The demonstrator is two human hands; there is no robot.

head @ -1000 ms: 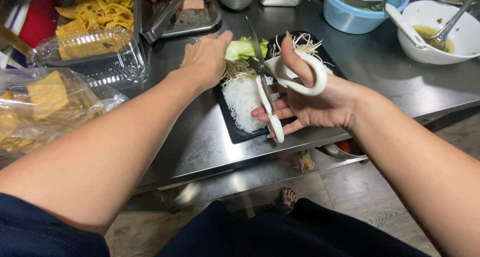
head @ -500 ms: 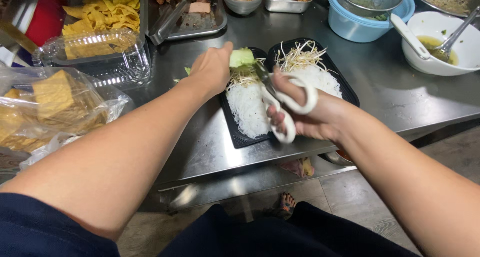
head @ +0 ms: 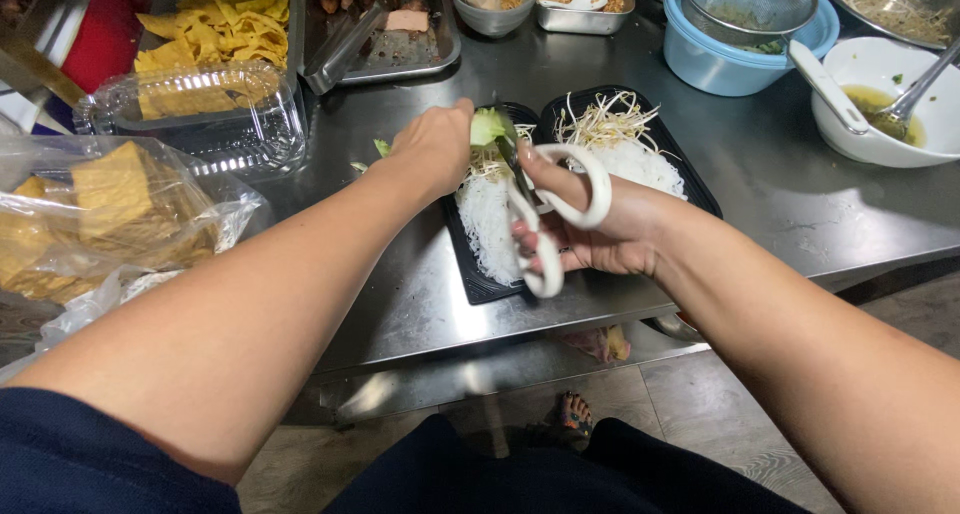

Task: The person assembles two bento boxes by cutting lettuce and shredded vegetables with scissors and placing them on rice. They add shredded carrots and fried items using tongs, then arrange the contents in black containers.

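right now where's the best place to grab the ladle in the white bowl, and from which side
Grip the ladle by its white handle, near the free end that sticks up and out over the white bowl rim toward the blue tub. Come from the bowl's left, above: the scoop end sits down in the broth, and a metal spoon leans on the right.

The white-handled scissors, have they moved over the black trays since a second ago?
Yes. The white-handled scissors in the right hand have shifted up the left black plastic tray, from its near edge toward the green leaves under the left hand.
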